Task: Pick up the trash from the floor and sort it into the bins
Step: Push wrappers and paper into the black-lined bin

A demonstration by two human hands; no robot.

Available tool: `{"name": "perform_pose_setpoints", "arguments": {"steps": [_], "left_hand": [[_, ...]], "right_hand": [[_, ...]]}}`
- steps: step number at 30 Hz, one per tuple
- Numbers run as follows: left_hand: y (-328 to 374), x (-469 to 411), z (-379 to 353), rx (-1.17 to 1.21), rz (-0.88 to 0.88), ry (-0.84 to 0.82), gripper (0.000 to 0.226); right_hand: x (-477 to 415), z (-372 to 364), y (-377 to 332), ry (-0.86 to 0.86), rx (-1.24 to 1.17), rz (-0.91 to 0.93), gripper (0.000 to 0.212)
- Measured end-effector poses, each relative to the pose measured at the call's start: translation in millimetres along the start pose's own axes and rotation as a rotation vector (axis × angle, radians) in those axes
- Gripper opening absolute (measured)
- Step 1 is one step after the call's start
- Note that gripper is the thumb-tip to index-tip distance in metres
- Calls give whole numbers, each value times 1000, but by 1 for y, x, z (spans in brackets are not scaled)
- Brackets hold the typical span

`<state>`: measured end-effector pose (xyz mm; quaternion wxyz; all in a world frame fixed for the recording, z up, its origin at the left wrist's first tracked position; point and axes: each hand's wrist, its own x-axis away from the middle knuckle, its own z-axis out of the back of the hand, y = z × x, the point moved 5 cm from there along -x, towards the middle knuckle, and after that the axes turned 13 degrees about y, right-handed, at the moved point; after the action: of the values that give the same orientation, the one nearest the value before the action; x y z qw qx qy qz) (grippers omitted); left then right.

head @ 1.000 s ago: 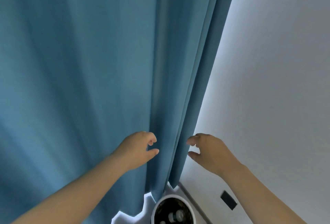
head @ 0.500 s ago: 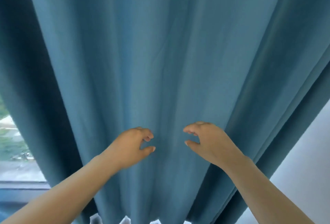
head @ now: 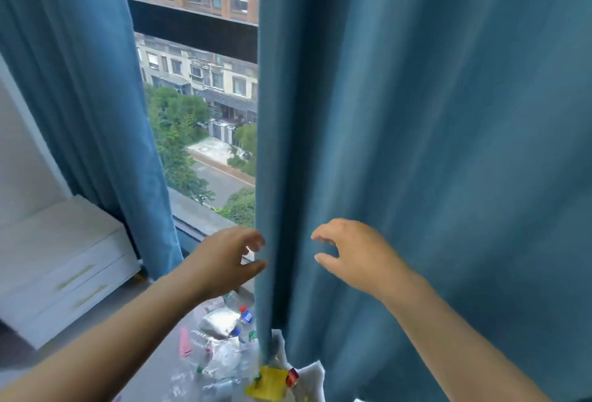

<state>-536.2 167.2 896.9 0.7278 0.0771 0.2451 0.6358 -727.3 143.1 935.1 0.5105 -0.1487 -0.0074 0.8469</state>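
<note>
Both outstretched | left hand (head: 224,260) fingers loosely curled, empty | right hand (head: 358,257) likewise | curtain (head: 416,113) edge between them

Left hand (head: 224,260) and right hand (head: 355,254) hover, fingers loosely curled, by the blue curtain (head: 416,113) above scattered trash (head: 224,347).

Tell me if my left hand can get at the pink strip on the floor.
Probably yes: the left hand holds nothing, and the pink strip lies uncovered on the floor below it, clear of the curtain. Stooping looks necessary.
</note>
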Motion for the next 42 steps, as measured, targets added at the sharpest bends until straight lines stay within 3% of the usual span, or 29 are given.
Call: {"name": "perform_pose_setpoints", "arguments": {"steps": [10, 17, 27, 34, 42], "left_hand": [[-199, 22, 37, -41, 277, 3, 31], [-281, 31, 30, -17, 435, -33, 29], [-349, -23, -2, 1, 591, -38, 29], [-423, -63, -74, 48, 725, -34, 28], [-544, -52, -213, 56, 824, -102, 30]], "right_hand": [[-112, -123, -133, -183, -57, 165, 35], [-161, -181, -172, -290, -34, 231, 23], [-261, -270, -175, -385, -58, 316, 26], [-330, -377, -156, -454, -96, 307, 32], [-347, -563, -125, -519, -101, 151, 32]]}}
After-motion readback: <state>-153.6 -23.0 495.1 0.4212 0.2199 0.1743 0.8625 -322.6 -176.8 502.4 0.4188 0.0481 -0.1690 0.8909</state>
